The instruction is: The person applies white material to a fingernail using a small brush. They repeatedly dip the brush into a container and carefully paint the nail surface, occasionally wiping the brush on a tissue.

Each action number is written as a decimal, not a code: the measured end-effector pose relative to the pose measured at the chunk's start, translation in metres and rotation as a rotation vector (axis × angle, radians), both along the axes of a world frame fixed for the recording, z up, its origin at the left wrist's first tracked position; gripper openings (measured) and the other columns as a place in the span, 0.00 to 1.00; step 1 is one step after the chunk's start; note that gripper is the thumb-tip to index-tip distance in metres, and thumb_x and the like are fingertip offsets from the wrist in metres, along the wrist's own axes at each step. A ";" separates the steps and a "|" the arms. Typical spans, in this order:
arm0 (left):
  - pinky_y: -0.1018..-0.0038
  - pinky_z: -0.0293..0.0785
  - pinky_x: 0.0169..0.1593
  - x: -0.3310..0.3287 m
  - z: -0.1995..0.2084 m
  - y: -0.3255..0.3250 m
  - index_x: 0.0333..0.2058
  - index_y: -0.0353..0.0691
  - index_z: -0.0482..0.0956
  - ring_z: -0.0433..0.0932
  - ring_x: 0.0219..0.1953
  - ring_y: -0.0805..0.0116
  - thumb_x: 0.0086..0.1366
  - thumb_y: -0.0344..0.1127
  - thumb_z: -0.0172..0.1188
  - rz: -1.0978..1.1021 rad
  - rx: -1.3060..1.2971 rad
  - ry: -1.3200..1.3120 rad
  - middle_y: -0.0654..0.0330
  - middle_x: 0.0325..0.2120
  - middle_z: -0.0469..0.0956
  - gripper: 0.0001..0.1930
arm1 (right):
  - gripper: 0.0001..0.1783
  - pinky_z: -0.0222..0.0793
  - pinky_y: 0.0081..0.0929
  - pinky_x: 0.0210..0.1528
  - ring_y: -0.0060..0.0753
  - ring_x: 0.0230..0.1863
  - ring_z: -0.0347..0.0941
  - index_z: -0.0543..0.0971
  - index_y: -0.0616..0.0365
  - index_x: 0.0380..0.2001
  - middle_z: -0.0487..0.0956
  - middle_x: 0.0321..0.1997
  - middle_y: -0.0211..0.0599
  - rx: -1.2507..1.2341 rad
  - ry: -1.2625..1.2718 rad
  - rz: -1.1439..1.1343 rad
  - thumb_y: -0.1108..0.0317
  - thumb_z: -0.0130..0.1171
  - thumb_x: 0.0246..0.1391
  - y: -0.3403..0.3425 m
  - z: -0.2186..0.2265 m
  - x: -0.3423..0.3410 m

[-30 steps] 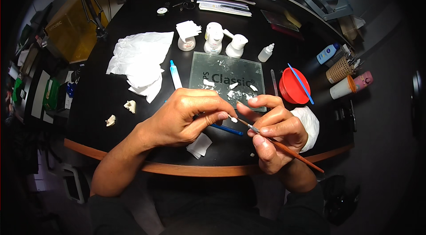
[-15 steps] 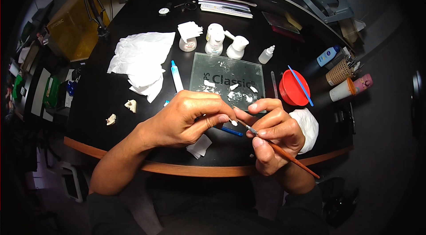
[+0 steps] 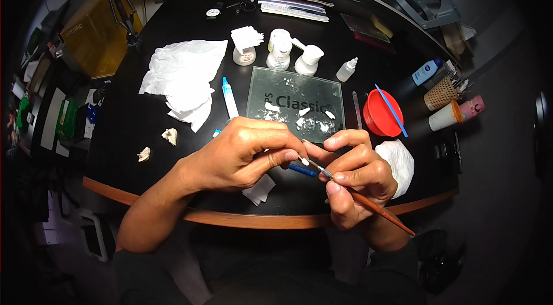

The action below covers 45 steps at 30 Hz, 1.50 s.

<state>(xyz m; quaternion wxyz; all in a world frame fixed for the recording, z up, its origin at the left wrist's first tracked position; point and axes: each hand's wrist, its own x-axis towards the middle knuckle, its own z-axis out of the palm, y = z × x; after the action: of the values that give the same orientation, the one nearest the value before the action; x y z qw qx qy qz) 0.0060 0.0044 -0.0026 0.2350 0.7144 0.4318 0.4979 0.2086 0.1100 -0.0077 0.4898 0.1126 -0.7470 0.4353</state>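
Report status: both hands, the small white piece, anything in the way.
Left hand pinching small white piece. Right hand gripping brush, bristle end close to piece, contact unclear. Nothing seen between; blue stick behind, partly hidden.

Bare forearms [image 3: 158, 201] angled inward, left hand [image 3: 247, 152] pinching, right hand [image 3: 363, 175] close by, fingers [image 3: 350, 141] bent

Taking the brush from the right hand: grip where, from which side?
Probably the rear end of the wooden handle, from the picture's lower right: it is slim and straight and sticks out free past the right hand, whereas the tip points toward the small white piece at the left hand.
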 end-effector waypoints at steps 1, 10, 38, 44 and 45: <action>0.71 0.71 0.30 0.000 0.000 0.000 0.37 0.36 0.85 0.78 0.26 0.66 0.69 0.28 0.63 -0.001 -0.005 -0.007 0.58 0.25 0.79 0.04 | 0.12 0.87 0.48 0.50 0.50 0.50 0.76 0.76 0.65 0.34 0.79 0.31 0.43 0.007 -0.001 -0.005 0.87 0.56 0.43 0.001 0.000 0.000; 0.71 0.71 0.30 0.000 0.001 -0.001 0.38 0.35 0.86 0.78 0.25 0.66 0.69 0.28 0.62 -0.003 -0.018 -0.021 0.57 0.25 0.79 0.04 | 0.11 0.87 0.48 0.50 0.50 0.50 0.77 0.77 0.65 0.33 0.79 0.31 0.43 0.032 -0.010 -0.019 0.86 0.58 0.44 0.000 0.002 0.000; 0.74 0.75 0.27 -0.002 0.007 -0.006 0.37 0.28 0.84 0.84 0.23 0.68 0.72 0.27 0.57 0.016 -0.269 -0.060 0.53 0.22 0.83 0.09 | 0.06 0.72 0.47 0.59 0.38 0.41 0.77 0.75 0.61 0.34 0.75 0.26 0.36 -0.261 -0.117 -0.047 0.81 0.59 0.53 0.002 -0.007 0.002; 0.75 0.72 0.25 -0.003 0.007 -0.007 0.37 0.30 0.85 0.82 0.21 0.70 0.72 0.28 0.57 0.010 -0.313 -0.069 0.56 0.19 0.82 0.10 | 0.06 0.72 0.48 0.59 0.35 0.40 0.76 0.74 0.61 0.34 0.75 0.26 0.37 -0.254 -0.144 -0.036 0.81 0.58 0.52 0.006 -0.007 -0.001; 0.75 0.72 0.25 -0.003 0.007 -0.008 0.37 0.30 0.85 0.82 0.20 0.71 0.72 0.28 0.57 0.014 -0.302 -0.054 0.57 0.19 0.82 0.09 | 0.07 0.72 0.49 0.59 0.34 0.38 0.76 0.75 0.61 0.34 0.75 0.26 0.37 -0.174 -0.133 -0.025 0.81 0.58 0.52 0.008 -0.008 -0.001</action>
<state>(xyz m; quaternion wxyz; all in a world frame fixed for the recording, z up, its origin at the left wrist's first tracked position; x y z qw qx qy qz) 0.0025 -0.0032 0.0045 0.3480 0.6541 0.5004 0.4479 0.2074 0.1181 -0.0155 0.4526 0.0312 -0.7386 0.4986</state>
